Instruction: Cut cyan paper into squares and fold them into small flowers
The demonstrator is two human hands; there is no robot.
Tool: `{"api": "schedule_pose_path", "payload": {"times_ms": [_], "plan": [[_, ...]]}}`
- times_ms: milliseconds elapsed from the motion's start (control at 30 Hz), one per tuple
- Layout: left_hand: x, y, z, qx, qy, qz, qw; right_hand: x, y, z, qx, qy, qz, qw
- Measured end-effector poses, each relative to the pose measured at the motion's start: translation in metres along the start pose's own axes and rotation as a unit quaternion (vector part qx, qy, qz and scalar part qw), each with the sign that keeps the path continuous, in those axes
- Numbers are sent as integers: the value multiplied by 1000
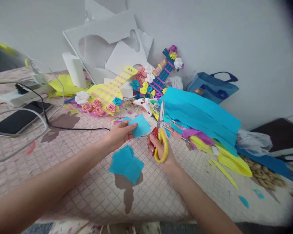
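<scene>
My left hand (119,134) pinches a small square of turquoise paper (140,126) just above the table. My right hand (161,151) is closed round the yellow and red handles of a pair of scissors (160,130); the blades point up and away, right beside the paper's edge. Below both hands lie a few cut turquoise squares (127,164) on the patterned tablecloth (92,182).
A stack of turquoise, purple and yellow crepe paper (202,120) lies to the right. Behind are a yellow paper guitar (109,92), a blue one with flowers (161,76), a white glue gun (145,104), white foam boards (112,48), a blue bag (211,86). A phone (17,120) and cables lie left.
</scene>
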State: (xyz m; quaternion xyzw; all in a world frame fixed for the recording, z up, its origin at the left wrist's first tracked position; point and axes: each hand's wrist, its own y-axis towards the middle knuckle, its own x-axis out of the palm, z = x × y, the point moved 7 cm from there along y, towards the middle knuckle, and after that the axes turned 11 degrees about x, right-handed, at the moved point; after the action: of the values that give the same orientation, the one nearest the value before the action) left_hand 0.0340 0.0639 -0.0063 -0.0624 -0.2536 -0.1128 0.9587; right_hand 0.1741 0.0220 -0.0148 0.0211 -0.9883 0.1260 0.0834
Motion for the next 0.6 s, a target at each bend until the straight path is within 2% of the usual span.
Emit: {"api": "schedule_pose_path", "payload": {"times_ms": [167,333,467,600], "plan": [[-1,2,21,34,-13,-8,999,2,-4,0,12,-53,-20,998],[-5,6,41,70,-24,-22,997,1,-7,7,22,-159,-42,986],[-11,7,55,87,-23,-10,996,7,-11,9,13,-224,-70,972],[-13,6,65,101,-1,-7,995,12,-17,6,-3,-256,-68,964]]}}
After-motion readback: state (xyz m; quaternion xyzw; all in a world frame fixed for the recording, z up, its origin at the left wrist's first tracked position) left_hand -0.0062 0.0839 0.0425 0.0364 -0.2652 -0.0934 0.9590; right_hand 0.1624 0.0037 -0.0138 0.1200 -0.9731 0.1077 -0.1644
